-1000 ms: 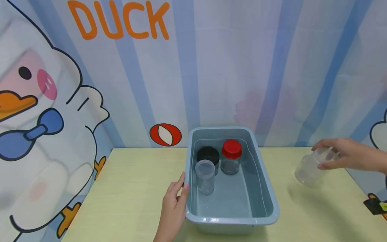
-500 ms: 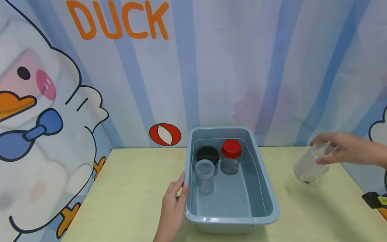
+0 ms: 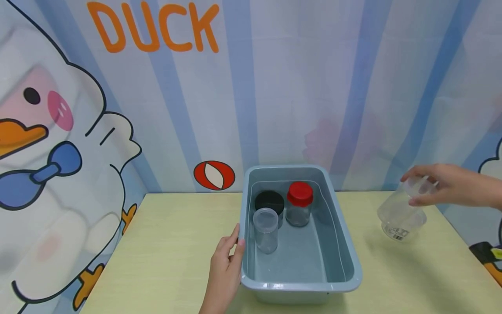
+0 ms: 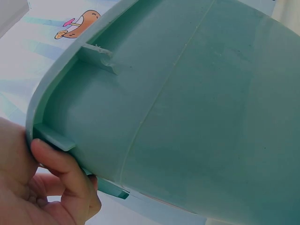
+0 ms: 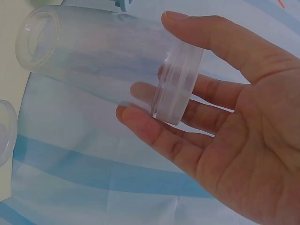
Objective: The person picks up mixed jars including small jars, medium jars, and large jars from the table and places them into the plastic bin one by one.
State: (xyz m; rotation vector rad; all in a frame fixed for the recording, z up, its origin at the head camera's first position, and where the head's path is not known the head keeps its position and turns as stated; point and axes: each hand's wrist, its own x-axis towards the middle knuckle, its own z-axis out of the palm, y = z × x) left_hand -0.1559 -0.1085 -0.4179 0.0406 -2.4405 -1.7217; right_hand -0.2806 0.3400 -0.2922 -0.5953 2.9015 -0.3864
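My right hand [image 3: 447,187] grips a clear plastic jar [image 5: 108,56] by its lidded end, thumb on one side and fingers on the other. The jar tilts over the right side of the table, its base pointing down and left. Under it, another clear container [image 3: 397,233] with a barcode label shows, partly hidden; its round edge [image 5: 5,133] appears in the right wrist view. My left hand [image 3: 225,268] holds the left rim of a blue-grey plastic tub [image 3: 302,286], fingers curled beneath the rim in the left wrist view.
Inside the tub stand a black-lidded jar [image 3: 269,201], a red-lidded jar [image 3: 300,196] and a clear lidded jar [image 3: 266,229]. The pale yellow table [image 3: 172,244] ends against a striped cloth backdrop [image 3: 290,96] with duck pictures.
My right hand has risen slightly with the clear jar, and the barcoded container beneath it has come into view. My left hand and the tub stay in place.
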